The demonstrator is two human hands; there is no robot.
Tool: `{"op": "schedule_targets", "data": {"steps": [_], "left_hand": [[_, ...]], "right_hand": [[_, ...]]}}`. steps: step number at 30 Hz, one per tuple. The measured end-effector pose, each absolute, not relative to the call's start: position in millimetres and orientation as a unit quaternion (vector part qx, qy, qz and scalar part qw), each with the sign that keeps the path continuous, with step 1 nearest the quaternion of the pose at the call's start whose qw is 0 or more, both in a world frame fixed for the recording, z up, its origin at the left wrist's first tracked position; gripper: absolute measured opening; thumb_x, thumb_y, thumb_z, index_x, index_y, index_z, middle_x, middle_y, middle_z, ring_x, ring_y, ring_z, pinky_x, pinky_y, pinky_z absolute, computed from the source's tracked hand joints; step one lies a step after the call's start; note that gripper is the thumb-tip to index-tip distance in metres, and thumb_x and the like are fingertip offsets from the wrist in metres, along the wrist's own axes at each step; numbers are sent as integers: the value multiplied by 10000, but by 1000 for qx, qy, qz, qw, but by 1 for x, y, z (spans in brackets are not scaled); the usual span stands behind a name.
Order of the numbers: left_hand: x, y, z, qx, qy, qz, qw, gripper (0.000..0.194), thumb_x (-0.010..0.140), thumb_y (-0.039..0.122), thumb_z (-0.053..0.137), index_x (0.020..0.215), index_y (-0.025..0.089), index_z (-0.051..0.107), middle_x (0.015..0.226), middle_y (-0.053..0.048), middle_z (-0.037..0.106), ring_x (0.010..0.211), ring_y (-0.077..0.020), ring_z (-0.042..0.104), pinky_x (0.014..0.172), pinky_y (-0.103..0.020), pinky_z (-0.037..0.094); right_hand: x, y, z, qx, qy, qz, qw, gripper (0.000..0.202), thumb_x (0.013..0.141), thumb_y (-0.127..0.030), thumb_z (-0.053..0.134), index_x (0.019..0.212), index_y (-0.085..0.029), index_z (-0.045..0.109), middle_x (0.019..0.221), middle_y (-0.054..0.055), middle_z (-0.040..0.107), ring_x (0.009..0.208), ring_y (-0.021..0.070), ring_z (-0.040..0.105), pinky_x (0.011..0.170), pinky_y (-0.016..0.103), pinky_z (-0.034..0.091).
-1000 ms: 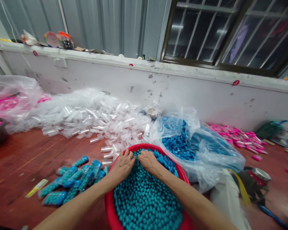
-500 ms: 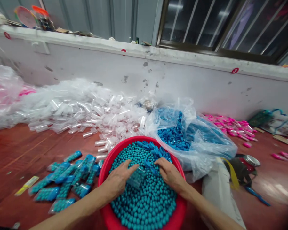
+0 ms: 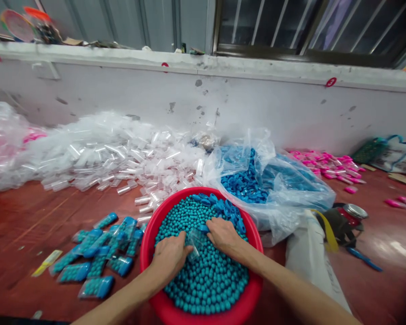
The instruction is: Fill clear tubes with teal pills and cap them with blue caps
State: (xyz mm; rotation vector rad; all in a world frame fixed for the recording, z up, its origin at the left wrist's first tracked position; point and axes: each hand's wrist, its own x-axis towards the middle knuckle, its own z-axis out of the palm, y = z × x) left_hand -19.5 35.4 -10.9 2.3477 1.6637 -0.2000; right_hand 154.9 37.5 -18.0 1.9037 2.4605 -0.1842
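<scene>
Since the red desk point(image 3: 13, 225) runs out on both sides of the hands, there's room to spread stuff around. The heap of clear sleeves point(image 3: 98, 151) is past the left hand point(image 3: 171, 253), off toward the wall, probably because it's too big to sit any closer. Just beyond the right hand point(image 3: 225, 234) is a plastic bag point(image 3: 291, 194) with its mouth gaping, which I'd guess makes the blue pieces inside easy to grab. Both hands are over the red tub point(image 3: 255, 293), and its raised rim likely stops anything round rolling off. Left of the left hand, the filled sleeves point(image 3: 96, 286) lie in a loose pile, out of the way of both arms.

The left hand has its thumb and fingers closed on a clear tube point(image 3: 196, 243), tilted over the beads, I'd say to leave its upper end within reach. The right hand looks pinched on a blue cap point(image 3: 203, 229) right by that end. The tube's see-through and shiny; can't tell if anything's in it. The cap's a glossy bright blue, and the teal beads point(image 3: 203, 289) under both hands are smooth, round and pretty even.
</scene>
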Motion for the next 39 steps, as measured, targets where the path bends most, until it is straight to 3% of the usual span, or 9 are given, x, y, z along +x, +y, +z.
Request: {"op": "schedule_targets", "data": {"steps": [5, 9, 13, 19, 22, 27, 32, 35, 39], "left_hand": [[-15, 39, -22, 808, 546, -23, 222, 254, 766, 349, 443, 921, 194, 571, 895, -83, 662, 867, -237, 602, 701, -302, 415], [-7, 39, -34, 778, 538, 65, 318, 107, 727, 223, 440, 794, 191, 517, 736, -7, 617, 717, -155, 578, 606, -219, 383], [-9, 41, -31, 768, 524, 121, 348, 142, 752, 158, 348, 840, 205, 449, 598, 42, 508, 582, -122, 513, 527, -197, 333], [-31, 29, -1, 847, 471, -22, 246, 336, 717, 166, 427, 1051, 201, 411, 802, -29, 615, 789, -195, 580, 654, -253, 372], [-26, 22, 0, 848, 464, -104, 235, 295, 693, 151, 445, 985, 172, 480, 893, -87, 637, 860, -233, 583, 692, -284, 394], [5, 28, -17, 816, 500, -86, 277, 192, 680, 151, 477, 855, 134, 555, 897, -129, 642, 851, -245, 593, 710, -298, 414], [31, 40, -32, 781, 539, -51, 310, 196, 659, 88, 483, 829, 99, 580, 938, -203, 630, 916, -308, 573, 754, -356, 403], [39, 45, -39, 743, 573, -16, 346, 164, 627, 75, 510, 775, 112, 572, 909, -187, 631, 901, -316, 570, 740, -355, 396], [46, 49, -47, 678, 606, 40, 415, 95, 588, 102, 559, 649, 161, 515, 657, -59, 584, 739, -253, 571, 628, -300, 386]], "right_hand": [[164, 20, -17, 603, 794, -68, 22, 227, 809, -82, 364, 953, -176, 512, 834, 59, 642, 735, 181, 602, 573, 242, 387], [163, 10, -15, 588, 802, -105, 5, 163, 872, -209, 367, 953, -203, 508, 820, 22, 659, 744, 166, 615, 557, 220, 377], [166, 3, -6, 598, 792, -124, -19, 184, 886, -272, 374, 901, -198, 541, 889, 39, 644, 801, 174, 610, 604, 228, 387], [170, -6, -5, 500, 848, -166, 54, 163, 837, -316, 460, 888, -195, 557, 776, 43, 665, 728, 199, 624, 544, 236, 375], [167, 3, -13, 559, 818, -125, 56, 167, 839, -281, 455, 968, -192, 512, 744, 29, 661, 694, 188, 625, 497, 221, 357], [165, 16, -19, 622, 779, -55, 56, 228, 846, -73, 326, 926, -161, 520, 896, 87, 622, 735, 186, 614, 532, 234, 377], [165, 10, -25, 592, 804, -34, 51, 199, 845, -107, 361, 971, -161, 505, 929, 85, 589, 729, 193, 603, 538, 249, 405], [169, 11, -27, 604, 794, -52, 36, 247, 834, -69, 344, 1023, -154, 479, 914, 86, 589, 733, 194, 602, 544, 255, 415], [175, 14, -24, 648, 758, -72, 31, 269, 808, -18, 307, 903, -112, 540, 882, 141, 603, 754, 233, 603, 577, 292, 414]]}}
